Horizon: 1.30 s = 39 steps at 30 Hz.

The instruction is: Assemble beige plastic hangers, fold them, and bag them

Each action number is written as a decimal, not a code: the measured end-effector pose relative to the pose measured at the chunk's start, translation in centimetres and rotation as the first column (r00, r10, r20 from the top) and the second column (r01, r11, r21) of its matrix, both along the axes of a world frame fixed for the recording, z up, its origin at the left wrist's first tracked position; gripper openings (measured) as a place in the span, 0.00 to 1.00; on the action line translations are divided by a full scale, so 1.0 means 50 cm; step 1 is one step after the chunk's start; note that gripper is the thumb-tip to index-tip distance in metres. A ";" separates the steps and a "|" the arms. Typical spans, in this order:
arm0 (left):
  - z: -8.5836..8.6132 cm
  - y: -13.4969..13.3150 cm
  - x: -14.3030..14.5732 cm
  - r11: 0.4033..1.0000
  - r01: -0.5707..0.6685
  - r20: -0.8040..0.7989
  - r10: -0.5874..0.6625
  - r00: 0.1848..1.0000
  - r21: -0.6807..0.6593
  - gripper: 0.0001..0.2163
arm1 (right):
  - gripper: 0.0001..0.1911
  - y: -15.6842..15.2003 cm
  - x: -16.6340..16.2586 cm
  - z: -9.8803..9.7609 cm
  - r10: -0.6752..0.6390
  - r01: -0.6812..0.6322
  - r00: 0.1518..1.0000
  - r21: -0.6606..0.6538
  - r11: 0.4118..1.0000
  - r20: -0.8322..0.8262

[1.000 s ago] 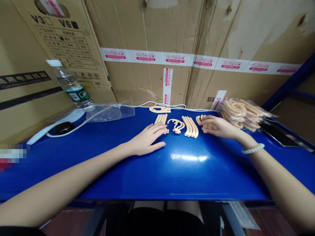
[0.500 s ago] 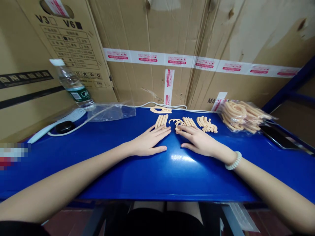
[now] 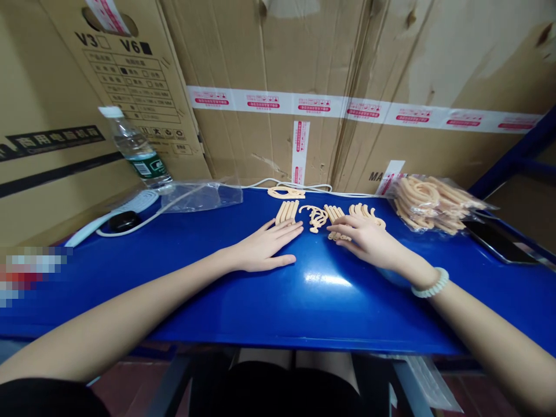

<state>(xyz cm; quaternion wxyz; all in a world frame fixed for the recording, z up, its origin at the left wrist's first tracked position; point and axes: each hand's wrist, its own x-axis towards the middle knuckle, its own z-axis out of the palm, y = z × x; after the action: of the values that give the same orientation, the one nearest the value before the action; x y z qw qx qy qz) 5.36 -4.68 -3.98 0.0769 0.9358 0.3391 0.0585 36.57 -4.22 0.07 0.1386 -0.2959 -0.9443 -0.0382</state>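
Several small groups of peach plastic pieces lie in a row on the blue table [image 3: 269, 307]. My left hand [image 3: 264, 248] rests flat and open on the table, fingertips touching the near end of a bunch of straight strips [image 3: 287, 211]. My right hand [image 3: 369, 240] lies palm down over a bunch of curved strips [image 3: 335, 215], fingers spread on them. Between the hands sit hook-shaped pieces [image 3: 317, 217]. Another group of curved pieces [image 3: 365, 211] lies just beyond my right hand. A single looped piece [image 3: 285, 193] lies at the back.
A clear bag of peach pieces [image 3: 430, 202] sits at the right, a dark phone [image 3: 499, 240] beside it. At the left stand a water bottle [image 3: 136, 149], an empty clear bag [image 3: 200, 196], a black oval object [image 3: 124, 220] and a white cable. Cardboard boxes [image 3: 304, 75] wall the back.
My right hand moved left from the far curved group to the table centre, then shifted right again onto the curved strips. My left hand stayed in place.
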 end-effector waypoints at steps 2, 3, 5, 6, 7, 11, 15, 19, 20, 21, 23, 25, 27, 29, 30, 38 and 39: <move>-0.001 0.000 0.000 1.000 0.001 0.009 -0.001 1.000 0.002 0.34 | 0.15 0.010 0.009 -0.009 -0.009 0.009 1.000 -0.003 1.000 0.004; -0.002 0.000 -0.001 1.000 0.002 0.016 -0.002 1.000 0.003 0.34 | 0.15 0.015 0.011 -0.015 -0.013 0.013 1.000 -0.006 1.000 -0.001; -0.004 0.001 -0.001 1.000 0.005 0.034 -0.005 0.999 0.006 0.33 | 0.15 0.027 0.013 -0.027 -0.018 0.018 1.000 -0.018 1.000 -0.025; -0.005 0.002 -0.002 1.000 0.007 0.042 -0.008 0.999 0.008 0.33 | 0.15 0.033 0.014 -0.032 -0.021 0.021 0.999 -0.020 1.000 -0.038; -0.006 0.003 -0.002 1.000 0.010 0.049 -0.010 0.999 0.010 0.33 | 0.14 0.038 0.013 -0.036 -0.027 0.026 0.999 -0.015 1.000 -0.046; -0.008 0.002 -0.002 1.000 0.018 0.051 -0.018 0.999 0.006 0.33 | 0.14 0.054 0.013 -0.042 -0.051 0.052 0.998 0.031 0.998 -0.031; -0.007 0.000 -0.002 1.000 -0.009 0.101 0.007 0.995 0.017 0.32 | 0.15 0.045 0.014 -0.030 -0.062 0.064 0.998 0.060 0.996 -0.024; 0.007 0.042 -0.007 0.981 -0.077 0.311 0.018 0.950 0.179 0.25 | 0.17 0.018 0.006 -0.010 -0.119 0.128 0.988 0.098 0.987 -0.095; 0.013 0.065 -0.009 0.975 -0.078 0.344 0.002 0.939 0.207 0.22 | 0.16 0.013 0.002 -0.006 -0.109 0.121 0.988 0.102 0.987 -0.108; 0.019 0.091 -0.011 0.971 -0.101 0.359 0.017 0.933 0.216 0.21 | 0.16 0.009 -0.002 -0.004 -0.093 0.104 0.989 0.105 0.989 -0.113; 0.028 0.151 -0.016 0.971 -0.162 0.301 0.104 0.948 0.174 0.19 | 0.15 0.004 -0.010 -0.001 -0.052 0.064 0.992 0.111 0.992 -0.111; 0.030 0.209 -0.021 0.965 -0.221 0.269 0.177 0.947 0.142 0.18 | 0.15 0.001 -0.015 -0.002 -0.026 0.038 0.994 0.118 0.992 -0.108; 0.023 0.257 -0.025 0.955 -0.269 0.247 0.233 0.941 0.122 0.17 | 0.14 0.000 -0.016 -0.003 -0.006 0.019 0.994 0.113 0.993 -0.113; 0.012 0.289 -0.028 0.949 -0.295 0.236 0.264 0.935 0.112 0.15 | 0.14 -0.001 -0.014 -0.003 0.001 0.012 0.992 0.102 0.995 -0.125; 0.006 0.300 -0.029 0.946 -0.303 0.234 0.272 0.933 0.111 0.13 | 0.14 -0.002 -0.012 -0.003 0.001 0.012 0.991 0.097 0.995 -0.133; 0.003 0.327 -0.023 0.931 -0.347 0.226 0.316 0.921 0.115 0.06 | 0.13 0.000 -0.004 0.002 0.001 0.010 0.987 0.065 0.998 -0.159; 0.008 0.323 -0.022 0.929 -0.352 0.231 0.319 0.919 0.117 0.07 | 0.14 0.000 -0.003 0.003 -0.001 0.011 0.986 0.062 0.998 -0.165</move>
<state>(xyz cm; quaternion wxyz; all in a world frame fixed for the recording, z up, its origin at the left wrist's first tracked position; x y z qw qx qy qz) 4.27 11.46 -3.58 0.0274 0.8553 0.4793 0.1948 36.43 -4.19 0.21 0.2255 -0.2962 -0.9271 -0.0438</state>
